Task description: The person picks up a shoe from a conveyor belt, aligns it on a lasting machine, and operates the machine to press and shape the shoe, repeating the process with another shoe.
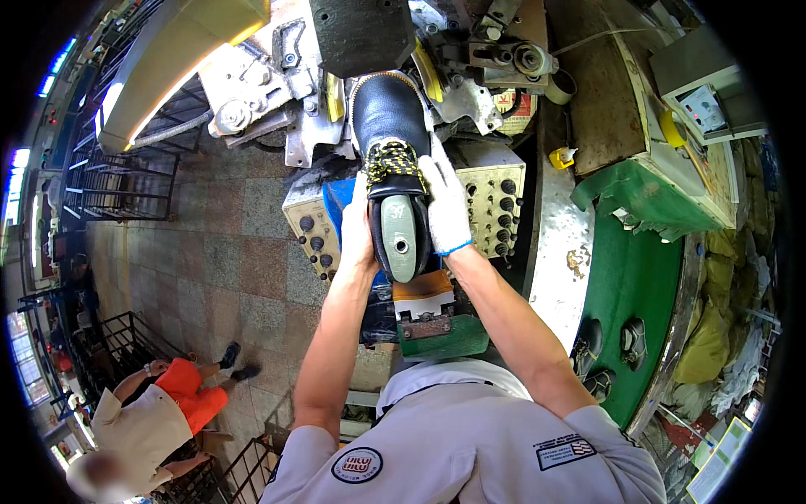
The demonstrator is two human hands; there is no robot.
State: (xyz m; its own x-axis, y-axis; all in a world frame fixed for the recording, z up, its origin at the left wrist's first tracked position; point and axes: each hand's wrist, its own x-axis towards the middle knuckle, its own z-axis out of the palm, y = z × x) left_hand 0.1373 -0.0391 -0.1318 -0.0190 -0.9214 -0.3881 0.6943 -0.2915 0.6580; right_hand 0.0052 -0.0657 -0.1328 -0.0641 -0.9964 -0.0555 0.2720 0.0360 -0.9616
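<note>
A black leather shoe with yellow-and-black laces points away from me, its toe between the yellow pads of a metal machine, just below a dark block. A grey-green shoe last with a round hole fills its opening. My bare left hand is closed against the left side of the shoe's heel and ankle. On the opposite side, my right hand, in a white glove with a blue cuff edge, grips the shoe, fingers lying along the laces. Whether the toe touches the machine I cannot tell.
Knobbed control boxes flank the shoe below the machine. A lamp housing hangs upper left. Rightward runs a green conveyor belt carrying several shoes. Another person in red shorts is at lower left, near metal racks.
</note>
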